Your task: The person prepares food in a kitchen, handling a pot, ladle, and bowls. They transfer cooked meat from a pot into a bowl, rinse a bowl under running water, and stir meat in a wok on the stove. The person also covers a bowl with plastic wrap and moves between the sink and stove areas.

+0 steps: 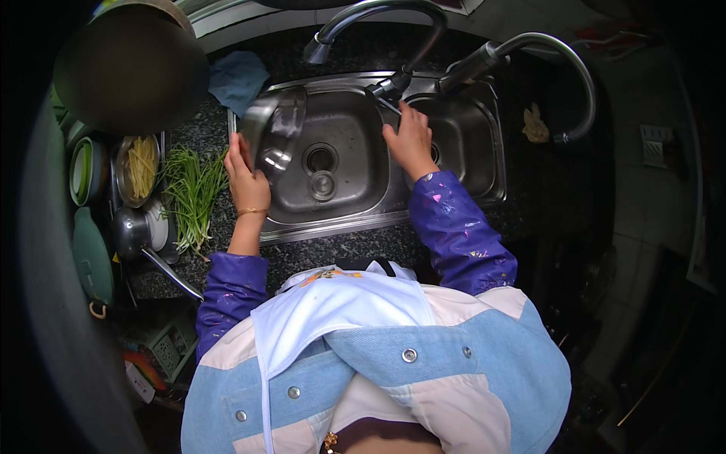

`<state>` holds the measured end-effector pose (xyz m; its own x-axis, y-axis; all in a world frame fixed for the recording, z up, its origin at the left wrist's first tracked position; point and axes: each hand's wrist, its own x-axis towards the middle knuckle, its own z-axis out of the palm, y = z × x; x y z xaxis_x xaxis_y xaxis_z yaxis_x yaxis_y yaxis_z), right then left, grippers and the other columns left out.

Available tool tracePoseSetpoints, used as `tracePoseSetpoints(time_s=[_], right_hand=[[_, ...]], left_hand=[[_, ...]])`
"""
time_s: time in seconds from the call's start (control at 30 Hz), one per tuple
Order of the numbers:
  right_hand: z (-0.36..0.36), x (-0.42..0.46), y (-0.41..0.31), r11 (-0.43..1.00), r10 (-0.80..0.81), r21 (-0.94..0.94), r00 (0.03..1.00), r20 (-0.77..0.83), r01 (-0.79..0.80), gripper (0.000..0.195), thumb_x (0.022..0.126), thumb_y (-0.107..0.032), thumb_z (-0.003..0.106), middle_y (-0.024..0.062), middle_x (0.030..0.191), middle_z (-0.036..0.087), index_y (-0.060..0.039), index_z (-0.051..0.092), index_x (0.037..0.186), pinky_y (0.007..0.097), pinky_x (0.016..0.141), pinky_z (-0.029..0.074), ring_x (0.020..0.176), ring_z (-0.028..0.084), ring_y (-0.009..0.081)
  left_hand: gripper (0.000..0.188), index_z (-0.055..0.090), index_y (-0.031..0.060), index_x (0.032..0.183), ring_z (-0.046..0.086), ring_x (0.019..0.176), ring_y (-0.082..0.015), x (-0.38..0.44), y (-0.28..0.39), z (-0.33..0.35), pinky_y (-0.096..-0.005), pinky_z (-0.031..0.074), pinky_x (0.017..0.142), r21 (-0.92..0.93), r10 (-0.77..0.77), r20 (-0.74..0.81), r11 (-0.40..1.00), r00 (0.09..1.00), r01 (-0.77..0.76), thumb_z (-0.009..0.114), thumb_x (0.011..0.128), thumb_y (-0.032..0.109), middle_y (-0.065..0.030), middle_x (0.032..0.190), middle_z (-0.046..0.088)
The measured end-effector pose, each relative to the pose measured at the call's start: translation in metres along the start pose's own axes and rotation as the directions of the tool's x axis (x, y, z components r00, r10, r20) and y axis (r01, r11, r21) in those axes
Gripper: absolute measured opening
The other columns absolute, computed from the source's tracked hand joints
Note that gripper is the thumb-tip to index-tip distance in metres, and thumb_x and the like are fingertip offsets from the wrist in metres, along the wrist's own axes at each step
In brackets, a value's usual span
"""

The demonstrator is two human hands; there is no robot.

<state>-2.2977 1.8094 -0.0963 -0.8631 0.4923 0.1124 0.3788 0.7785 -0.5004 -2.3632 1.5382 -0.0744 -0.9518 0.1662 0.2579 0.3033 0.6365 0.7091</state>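
Observation:
My left hand (pixel 247 176) holds a shiny stainless steel bowl (pixel 279 127) by its left side. The bowl is tilted over the left part of the larger sink basin (pixel 357 147), and my palm hides some of its rim. My right hand (pixel 413 142) reaches across the divider, its fingers at the lever (pixel 389 105) of the chrome kitchen faucet (pixel 422 48). A round drain (pixel 320 158) shows in the basin floor, with a clear round piece (pixel 323 185) beside it that may be a strainer or a cup.
Green scallions (pixel 194 196) lie left of the sink, near a bowl of pale cut strips (pixel 141 167) and a ladle or pan with a metal handle (pixel 170 273). A blue cloth (pixel 238 81) rests behind. A second curved tap (pixel 587 85) overhangs the right side.

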Motion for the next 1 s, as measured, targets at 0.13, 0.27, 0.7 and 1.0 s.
tracePoseSetpoints(time_s=[0.13, 0.27, 0.7, 1.0], right_hand=[[0.002, 0.005, -0.011, 0.995, -0.056, -0.062, 0.969, 0.239, 0.073, 0.048, 0.07, -0.028, 0.055, 0.0149, 0.093, 0.057, -0.0013, 0.044, 0.109, 0.0434, 0.076, 0.04, 0.095, 0.048, 0.0308], [-0.019, 0.008, -0.031, 0.926, -0.301, -0.188, 0.941, 0.155, 0.327, 0.053, 0.066, -0.024, 0.06, 0.0133, 0.105, 0.051, -0.0025, 0.042, 0.112, 0.0402, 0.082, 0.037, 0.102, 0.044, 0.0276], [-0.004, -0.012, -0.063, 0.923, -0.307, 0.227, 0.95, -0.049, 0.31, 0.047, 0.069, -0.011, 0.057, 0.0166, 0.122, 0.038, -0.0003, 0.044, 0.113, 0.0377, 0.095, 0.029, 0.114, 0.032, 0.0334], [0.008, -0.028, -0.049, 0.962, -0.269, 0.058, 0.962, 0.052, 0.267, 0.068, 0.067, -0.01, 0.058, 0.0196, 0.131, 0.026, -0.0021, 0.026, 0.127, 0.0417, 0.098, 0.021, 0.121, 0.023, 0.035]], left_hand=[[0.064, 0.026, 0.0075, 0.124, 0.048, 0.102, -0.0292, 0.015, -0.014, 0.016, -0.0399, 0.043, 0.084, -0.514, -0.49, 0.264, 0.658, 0.831, 0.551, 0.039, 0.064, -0.009, -0.0168, 0.112, 0.043], [0.037, 0.043, 0.0019, 0.107, 0.055, 0.086, -0.0277, 0.021, -0.026, 0.024, -0.0464, 0.049, 0.07, -0.431, -0.592, 0.681, 0.153, 0.432, 0.889, 0.045, 0.071, 0.009, -0.0147, 0.097, 0.054], [0.029, 0.045, -0.0087, 0.102, 0.055, 0.091, -0.0301, -0.027, -0.067, 0.07, -0.0423, 0.044, 0.083, -0.331, -0.148, 0.944, -0.48, 0.296, 0.813, 0.04, 0.078, 0.007, -0.0187, 0.098, 0.055], [0.043, 0.04, 0.0048, 0.113, 0.054, 0.086, -0.0174, 0.011, -0.019, 0.037, -0.0293, 0.047, 0.071, -0.786, -0.316, 0.526, 0.174, 0.79, 0.593, 0.051, 0.072, -0.001, -0.0086, 0.099, 0.053]])
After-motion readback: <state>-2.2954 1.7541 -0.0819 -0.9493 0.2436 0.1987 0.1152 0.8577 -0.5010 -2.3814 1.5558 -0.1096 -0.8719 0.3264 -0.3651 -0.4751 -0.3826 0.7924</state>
